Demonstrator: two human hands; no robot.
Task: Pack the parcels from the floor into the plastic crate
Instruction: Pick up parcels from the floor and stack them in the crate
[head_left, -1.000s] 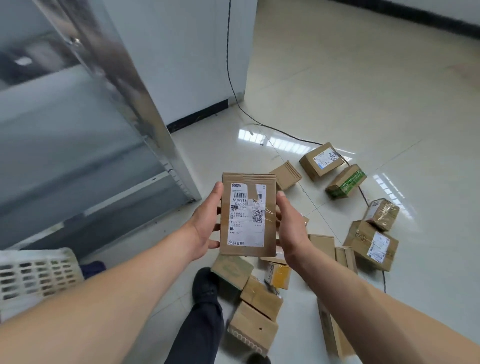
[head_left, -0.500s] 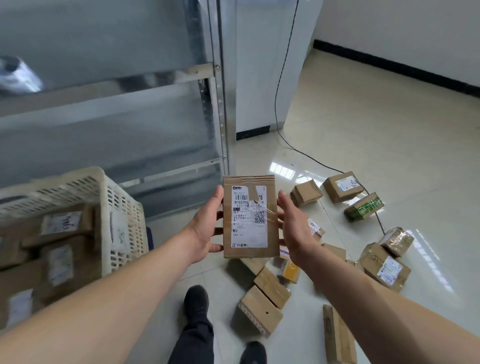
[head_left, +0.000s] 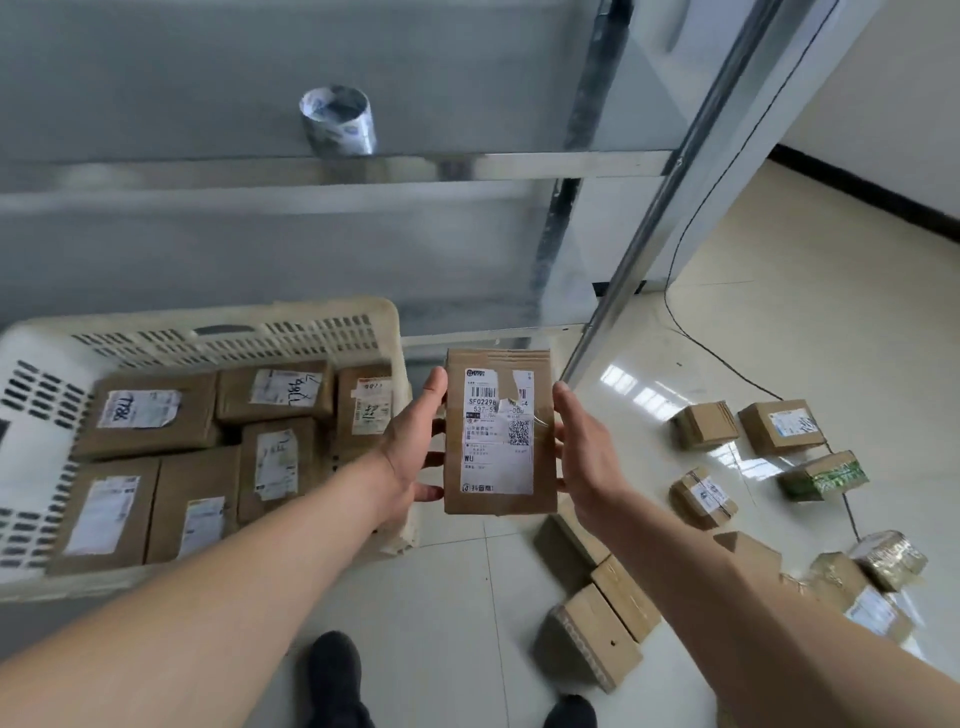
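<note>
Since half a second ago the view has swung left, so the plastic crate (head_left: 218, 332), then only partly in sight at the left edge, now fills the lower left, and the loose parcels have slid toward the right edge. Both hands have kept their hold on the flat brown parcel (head_left: 500, 431), which stands upright in the air between them, its white shipping label with barcode and QR code facing the camera. That parcel hangs just right of the crate's near right corner, above bare floor, not yet over the crate. On the left hand (head_left: 410, 457) the grip is a pinch: the thumb lies along the parcel's left edge and fingertips curl out from behind it at the lower left. On the right hand (head_left: 587, 457) the thumb lies against the parcel's right edge with the palm close beside it; the other fingers are hidden behind the cardboard. Inside the crate a layer of brown labelled parcels (head_left: 150, 415) lies flat and packed edge to edge. On the glossy tiled floor (head_left: 779, 291) to the right more small cardboard boxes (head_left: 779, 426) lie scattered, among them one wrapped in green tape (head_left: 823, 475), and a black cable (head_left: 727, 358) runs past them. Two plain boxes (head_left: 597, 629) sit near the person's dark shoes (head_left: 335, 670) at the bottom. Behind the crate stands a metal shelf unit (head_left: 467, 166) with a roll of tape (head_left: 337, 122) lying on one shelf.
</note>
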